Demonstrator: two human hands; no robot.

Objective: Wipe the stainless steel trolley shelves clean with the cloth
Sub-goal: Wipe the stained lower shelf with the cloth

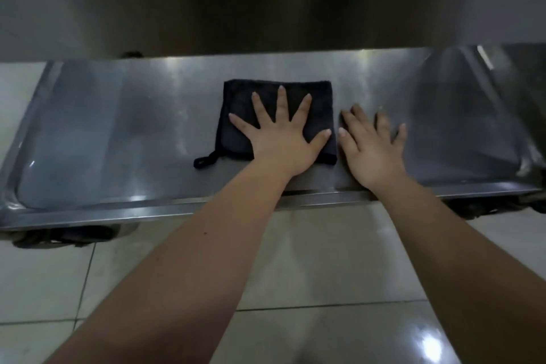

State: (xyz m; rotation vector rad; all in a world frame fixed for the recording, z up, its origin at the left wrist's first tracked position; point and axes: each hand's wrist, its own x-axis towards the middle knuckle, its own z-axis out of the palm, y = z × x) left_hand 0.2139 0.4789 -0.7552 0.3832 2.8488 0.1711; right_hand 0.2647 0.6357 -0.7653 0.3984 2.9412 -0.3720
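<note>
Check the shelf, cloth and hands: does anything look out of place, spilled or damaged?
Nothing stands out. The cloth lies folded flat on the shelf under the left hand; the right hand rests flat beside it.

Likely a commercial kitchen or service room. A stainless steel trolley shelf sits on black castors over glossy pale floor tiles, under another steel shelf.

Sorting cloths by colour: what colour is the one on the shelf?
Black, loop tag included; the cloth shows in the head view, under the left hand.
</note>
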